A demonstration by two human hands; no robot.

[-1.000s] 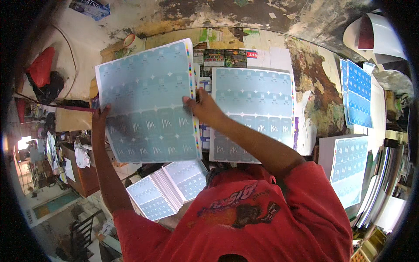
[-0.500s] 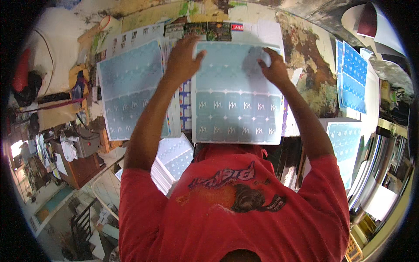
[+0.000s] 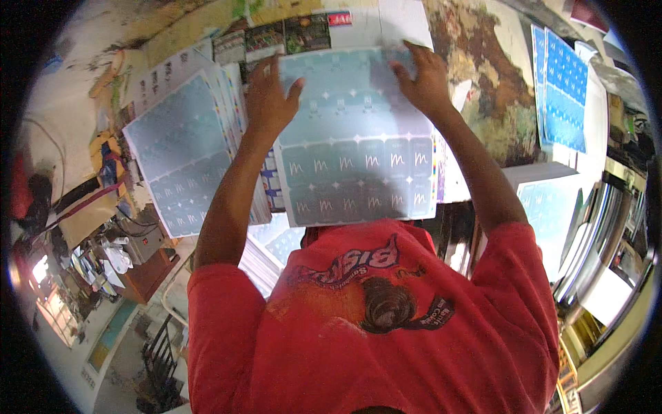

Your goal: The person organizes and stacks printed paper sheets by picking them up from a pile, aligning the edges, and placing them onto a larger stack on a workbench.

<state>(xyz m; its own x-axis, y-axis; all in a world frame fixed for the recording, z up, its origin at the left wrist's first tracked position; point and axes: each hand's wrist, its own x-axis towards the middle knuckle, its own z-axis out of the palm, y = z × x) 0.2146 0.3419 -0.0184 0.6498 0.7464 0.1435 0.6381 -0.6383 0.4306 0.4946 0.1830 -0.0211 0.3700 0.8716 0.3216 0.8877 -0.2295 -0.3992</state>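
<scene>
A large pale blue printed sheet lies in front of me, with rows of looping white letter shapes in its near half. My left hand is at its far left corner, fingers stretched forward and thumb spread away. At the far right corner is my right hand, also with its thumb apart from the fingers. Both hands touch or nearly touch the sheet's edges; neither pinches it. Coloured marks along the right edge suggest more sheets beneath.
To the left leans a stack of similar blue sheets. More printed sheets lie lower, beside my left arm. On the right are bright blue sheets, a pale stack and machine rollers. The wall is stained.
The whole view has turned and shifted, so the sheet and left stack appear further left. Both hands stay near the far corners, thumbs still spread.
</scene>
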